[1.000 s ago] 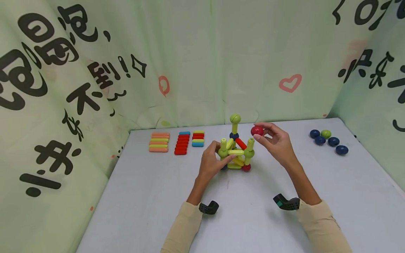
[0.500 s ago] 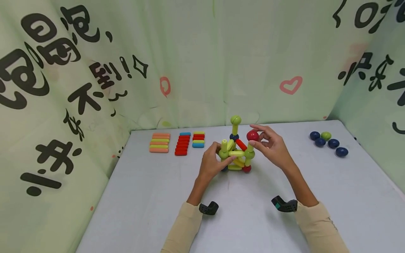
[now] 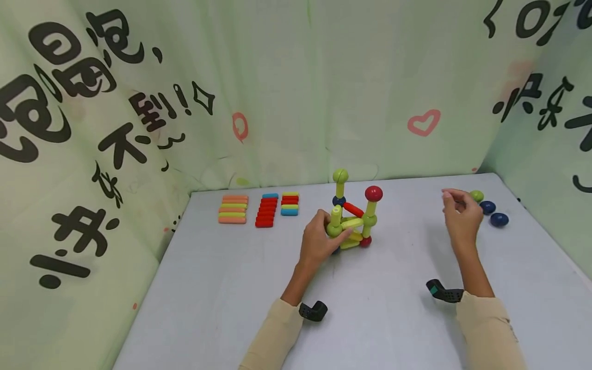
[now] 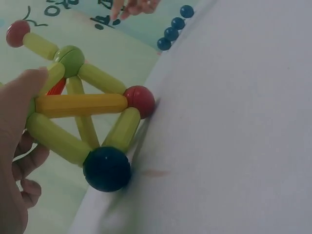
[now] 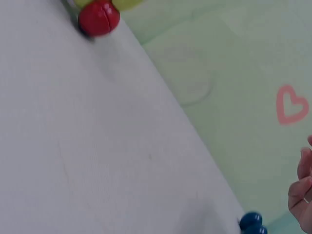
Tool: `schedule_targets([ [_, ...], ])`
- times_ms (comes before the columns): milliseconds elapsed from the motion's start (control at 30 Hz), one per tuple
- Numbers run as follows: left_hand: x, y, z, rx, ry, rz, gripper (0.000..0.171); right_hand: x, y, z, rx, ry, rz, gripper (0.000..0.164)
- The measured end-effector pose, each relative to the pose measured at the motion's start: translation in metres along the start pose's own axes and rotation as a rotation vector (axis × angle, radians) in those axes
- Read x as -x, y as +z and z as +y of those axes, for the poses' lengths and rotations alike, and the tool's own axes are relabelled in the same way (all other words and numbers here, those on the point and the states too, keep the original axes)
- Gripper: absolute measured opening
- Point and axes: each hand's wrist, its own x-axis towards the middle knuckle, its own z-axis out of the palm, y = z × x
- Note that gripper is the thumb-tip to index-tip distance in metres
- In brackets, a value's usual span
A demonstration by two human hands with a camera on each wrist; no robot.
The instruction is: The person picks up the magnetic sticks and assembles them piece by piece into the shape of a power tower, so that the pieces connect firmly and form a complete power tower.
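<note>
My left hand [image 3: 319, 240] holds the near left side of a magnetic stick-and-ball structure [image 3: 353, 223] on the table, its thumb across the front. In the left wrist view, green and yellow rods [image 4: 83, 106] join green, red and dark blue balls [image 4: 107, 168]. A red ball [image 3: 373, 193] tops the right upright rod, and a green ball [image 3: 340, 176] tops the rear one. The front left upright bears no ball. My right hand [image 3: 464, 221] hovers beside the loose balls at the right, fingers loosely bent, nothing visible in them. It hides some dark blue balls in the head view.
Left of the structure lie rows of rods: orange and green [image 3: 233, 208], mostly red [image 3: 265, 210], and mixed colours [image 3: 290, 203]. A loose green ball [image 3: 477, 196] and dark blue balls [image 3: 499, 220] lie at the right. A printed curtain [image 3: 277, 103] stands behind the table.
My right hand has set the red ball on the right upright, let go and moved right to the loose balls. The structure has turned slightly in my left hand.
</note>
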Motion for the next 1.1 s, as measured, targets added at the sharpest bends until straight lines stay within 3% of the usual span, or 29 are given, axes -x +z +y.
schedule_targets([
  [100,-0.001,-0.004,-0.005,0.103,0.041,-0.070,0.047,-0.014,-0.018,0.026,0.135,0.062,0.151,0.027],
  [200,-0.003,-0.010,-0.016,0.269,0.066,-0.107,0.049,-0.025,-0.038,0.046,0.236,0.199,0.198,0.035],
  [267,-0.004,-0.013,-0.024,0.368,0.052,-0.108,0.058,-0.029,-0.050,0.053,0.291,0.276,0.155,0.043],
  [333,-0.007,-0.016,-0.030,0.456,0.014,-0.155,0.078,-0.031,-0.059,0.058,0.339,0.342,0.074,0.049],
  [433,-0.015,-0.020,-0.039,0.559,-0.040,-0.313,0.102,-0.033,-0.066,0.062,0.408,0.357,-0.034,0.054],
  [567,-0.029,-0.023,-0.047,0.644,-0.061,-0.554,0.117,-0.036,-0.069,0.065,0.468,0.369,-0.104,0.055],
  [700,-0.038,-0.024,-0.048,0.679,-0.117,-0.678,0.125,-0.038,-0.070,0.069,0.496,0.379,-0.130,0.052],
  [833,-0.038,-0.024,-0.044,0.669,-0.156,-0.691,0.127,-0.035,-0.072,0.074,0.481,0.367,-0.085,0.051],
  [967,-0.033,-0.020,-0.038,0.614,-0.161,-0.629,0.117,-0.028,-0.072,0.077,0.375,0.404,0.018,0.051],
  [1100,-0.028,-0.016,-0.033,0.566,-0.159,-0.569,0.113,-0.020,-0.067,0.071,0.233,0.351,0.101,0.050],
])
